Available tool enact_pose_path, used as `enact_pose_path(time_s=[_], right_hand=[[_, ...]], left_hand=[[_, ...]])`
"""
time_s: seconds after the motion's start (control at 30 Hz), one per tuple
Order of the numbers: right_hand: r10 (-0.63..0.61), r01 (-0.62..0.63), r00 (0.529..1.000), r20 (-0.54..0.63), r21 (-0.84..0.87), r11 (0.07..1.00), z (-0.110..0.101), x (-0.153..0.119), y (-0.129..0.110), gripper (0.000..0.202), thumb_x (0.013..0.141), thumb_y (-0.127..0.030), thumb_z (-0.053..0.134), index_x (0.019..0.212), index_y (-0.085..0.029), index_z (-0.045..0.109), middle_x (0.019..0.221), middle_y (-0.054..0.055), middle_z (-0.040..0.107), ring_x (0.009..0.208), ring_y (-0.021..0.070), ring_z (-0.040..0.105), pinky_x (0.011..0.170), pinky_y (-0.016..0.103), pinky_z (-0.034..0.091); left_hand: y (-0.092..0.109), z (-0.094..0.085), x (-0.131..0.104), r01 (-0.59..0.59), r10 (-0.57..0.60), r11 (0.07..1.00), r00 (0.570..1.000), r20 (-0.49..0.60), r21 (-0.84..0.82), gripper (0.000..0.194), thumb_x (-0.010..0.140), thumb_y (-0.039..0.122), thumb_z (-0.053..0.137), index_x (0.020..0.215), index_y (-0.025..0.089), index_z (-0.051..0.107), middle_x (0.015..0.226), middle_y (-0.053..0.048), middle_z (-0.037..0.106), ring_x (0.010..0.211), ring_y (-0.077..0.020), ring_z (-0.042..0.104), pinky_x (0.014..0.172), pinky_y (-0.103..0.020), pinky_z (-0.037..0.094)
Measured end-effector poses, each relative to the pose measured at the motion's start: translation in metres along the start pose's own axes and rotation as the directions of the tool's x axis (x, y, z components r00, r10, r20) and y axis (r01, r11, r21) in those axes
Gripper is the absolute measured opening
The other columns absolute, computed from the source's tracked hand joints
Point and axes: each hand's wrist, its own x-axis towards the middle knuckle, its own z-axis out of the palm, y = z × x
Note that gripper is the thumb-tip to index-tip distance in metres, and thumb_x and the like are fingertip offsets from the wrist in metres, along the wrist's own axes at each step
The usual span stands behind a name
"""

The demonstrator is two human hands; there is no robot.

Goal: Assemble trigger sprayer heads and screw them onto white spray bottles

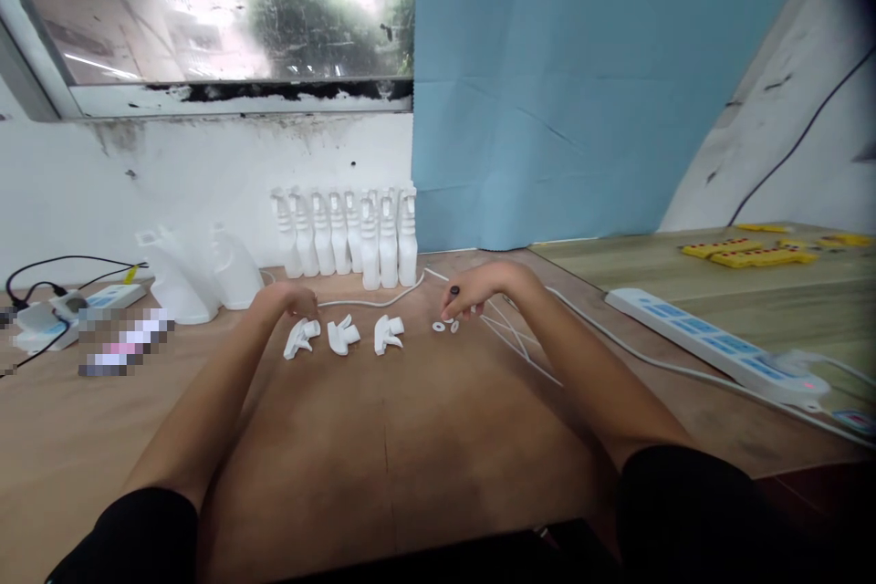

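My left hand (296,299) is at the leftmost white spray trigger head (301,339), its fingers partly hidden behind the wrist. A second trigger head (342,335) and a third (389,334) lie to the right of it in a row. Over small white rings (439,327) on the table, my right hand (471,288) is bent down with its fingers drawn together. A small black round thing (454,291) shows at its fingers. Thin white tubes (520,342) lie just right of that hand.
Several white spray bottles (388,246) stand by the wall. Two larger white bottle shapes (179,278) are at the left. A power strip (712,347) and a white cable (616,345) lie right. Yellow pieces (759,255) are at the back right.
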Motion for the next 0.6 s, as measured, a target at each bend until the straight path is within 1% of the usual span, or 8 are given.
enact_pose_path(time_s=[0.1, 0.17, 0.2, 0.23, 0.33, 0.4, 0.5, 0.6], right_hand=[[-0.075, 0.074, 0.997, -0.032, -0.033, 0.997, 0.000, -0.008, -0.005, 0.044, 0.075, -0.048, 0.071, 0.105, -0.017, 0.074, 0.099, 0.011, 0.073, 0.090, 0.0226, 0.067, 0.066, 0.027, 0.050], [-0.261, 0.250, 0.951, -0.165, -0.082, 0.965, 0.001, -0.017, -0.013, 0.036, 0.083, -0.046, 0.065, 0.103, -0.018, 0.075, 0.096, 0.008, 0.074, 0.090, 0.0224, 0.068, 0.072, 0.030, 0.052], [-0.382, 0.363, 0.876, -0.294, -0.118, 0.924, 0.003, -0.021, -0.018, 0.033, 0.087, -0.045, 0.061, 0.101, -0.019, 0.075, 0.097, 0.007, 0.075, 0.092, 0.0225, 0.068, 0.076, 0.032, 0.053], [-0.496, 0.472, 0.743, -0.449, -0.173, 0.864, 0.005, -0.026, -0.024, 0.031, 0.090, -0.044, 0.057, 0.100, -0.020, 0.074, 0.100, 0.006, 0.074, 0.097, 0.0229, 0.068, 0.082, 0.034, 0.053], [-0.622, 0.619, 0.170, -0.764, -0.408, 0.671, 0.013, -0.042, -0.045, 0.026, 0.096, -0.036, 0.051, 0.101, -0.021, 0.071, 0.114, 0.006, 0.071, 0.117, 0.0245, 0.062, 0.099, 0.041, 0.049], [-0.596, 0.591, -0.073, -0.800, -0.516, 0.620, 0.020, -0.053, -0.057, 0.023, 0.098, -0.031, 0.048, 0.102, -0.023, 0.070, 0.117, 0.006, 0.070, 0.125, 0.0260, 0.058, 0.103, 0.046, 0.047], [-0.570, 0.511, -0.230, -0.789, -0.596, 0.619, 0.027, -0.068, -0.065, 0.021, 0.097, -0.028, 0.048, 0.101, -0.026, 0.069, 0.128, 0.006, 0.065, 0.126, 0.0291, 0.057, 0.102, 0.051, 0.048], [-0.677, 0.482, -0.195, -0.710, -0.670, 0.564, 0.029, -0.074, -0.065, 0.019, 0.096, -0.023, 0.051, 0.100, -0.025, 0.070, 0.124, 0.006, 0.068, 0.117, 0.0279, 0.064, 0.098, 0.048, 0.052]], left_hand=[[0.007, 0.001, 0.001, 0.030, -0.037, 0.993, 0.998, 0.057, 0.111, 0.030, 0.047, 0.037, 0.079, 0.073, 0.022, 0.073, 0.074, -0.008, 0.071, 0.070, -0.0260, 0.062, 0.067, -0.031, 0.046], [0.015, 0.003, 0.002, 0.002, -0.016, 0.989, 0.995, 0.097, 0.147, 0.037, 0.049, 0.040, 0.078, 0.082, 0.023, 0.075, 0.088, -0.008, 0.074, 0.080, -0.0266, 0.062, 0.070, -0.030, 0.046], [0.018, 0.005, 0.002, -0.020, 0.001, 0.988, 0.993, 0.121, 0.155, 0.040, 0.050, 0.042, 0.078, 0.085, 0.024, 0.075, 0.093, -0.008, 0.074, 0.083, -0.0268, 0.063, 0.072, -0.029, 0.045], [0.022, 0.007, 0.001, -0.042, 0.018, 0.986, 0.989, 0.144, 0.160, 0.041, 0.050, 0.043, 0.078, 0.087, 0.024, 0.075, 0.095, -0.008, 0.074, 0.085, -0.0270, 0.063, 0.073, -0.029, 0.045], [0.028, 0.013, 0.002, -0.088, 0.053, 0.981, 0.979, 0.199, 0.172, 0.046, 0.047, 0.045, 0.081, 0.087, 0.022, 0.075, 0.096, -0.007, 0.074, 0.089, -0.0282, 0.063, 0.076, -0.030, 0.045], [0.029, 0.015, 0.002, -0.103, 0.061, 0.977, 0.973, 0.221, 0.185, 0.046, 0.045, 0.045, 0.083, 0.083, 0.021, 0.073, 0.094, -0.008, 0.074, 0.089, -0.0297, 0.063, 0.076, -0.031, 0.044], [0.029, 0.017, 0.003, -0.131, 0.078, 0.972, 0.962, 0.260, 0.194, 0.045, 0.046, 0.044, 0.082, 0.084, 0.022, 0.072, 0.096, -0.007, 0.074, 0.089, -0.0298, 0.064, 0.075, -0.032, 0.045], [0.030, 0.017, 0.001, -0.178, 0.116, 0.964, 0.950, 0.289, 0.197, 0.046, 0.050, 0.041, 0.081, 0.091, 0.024, 0.070, 0.103, -0.005, 0.073, 0.092, -0.0283, 0.064, 0.076, -0.030, 0.044]])
